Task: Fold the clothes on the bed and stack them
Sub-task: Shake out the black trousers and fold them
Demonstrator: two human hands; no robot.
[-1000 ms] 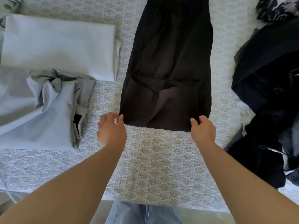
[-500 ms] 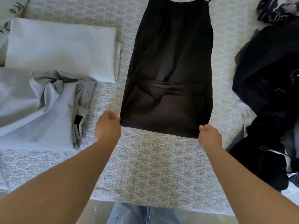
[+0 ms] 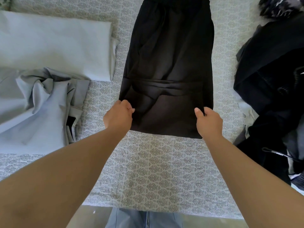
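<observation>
Black garment (image 3: pixel 171 63), flat mid-bed (image 3: pixel 156 170), near corners pinched by left hand (image 3: pixel 119 115) and right hand (image 3: pixel 209 123); folded pale cloth (image 3: pixel 54 45) and crumpled grey fabric (image 3: pixel 41 109) left, dark clothes pile (image 3: pixel 271 79) right.

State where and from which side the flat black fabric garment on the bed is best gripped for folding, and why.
Probably the two near-edge corners of the flat black fabric garment, approached from the near side. It lies lengthwise away from the person, so its short edge faces them; the left hand and right hand already grip there.

place: home bedroom | cue: patterned bedspread (image 3: pixel 156 170) | cue: clothes heaps (image 3: pixel 271 71) on bed
</observation>
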